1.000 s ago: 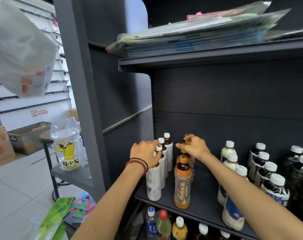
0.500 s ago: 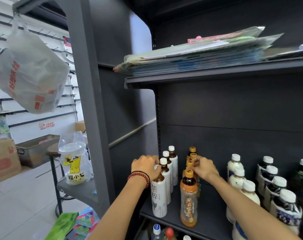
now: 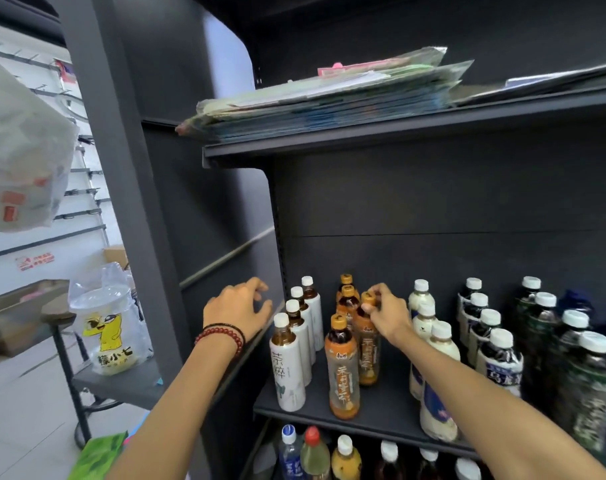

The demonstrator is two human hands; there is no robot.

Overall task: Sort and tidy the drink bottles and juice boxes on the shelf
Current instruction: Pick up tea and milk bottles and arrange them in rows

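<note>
Nearest us, below the shelf [image 3: 384, 407], we see the tops of the lower bottles [image 3: 344, 459], capped blue, red and white.

On the shelf the drinks stand upright in rows running front to back. From the left there are white bottles [image 3: 287, 372], then amber bottles [image 3: 343, 375] just beside them. Set apart to the right are milky bottles [image 3: 438, 372] and dark bottles [image 3: 500, 362].

The left hand [image 3: 237, 308] hovers left of the white row at cap height and touches none of it. Its fingers are spread, loosely curled and hold nothing. A bracelet [image 3: 222, 336] of red beads circles the wrist.

The right hand [image 3: 386, 313] pinches the orange cap of the second amber bottle [image 3: 366, 344] between thumb and fingertips. That bottle stands just behind the front amber one and a little to its right.

The front white bottle carries two large dark Chinese characters, one above the other, over a pale leaf drawing. The front amber bottle has a small red logo above a column of pale characters on orange. The nearest dark bottle wears a blue-and-white label with characters too blurred for us to read.

On the table [image 3: 118, 384] at the left sits a clear bag [image 3: 111, 327] with a yellow cartoon figure and three dark characters. Farther off hangs a white bag [image 3: 21, 150] with red print we cannot read. On the top shelf [image 3: 398, 133] lies a stack of flat wrapped packs [image 3: 329, 98].
</note>
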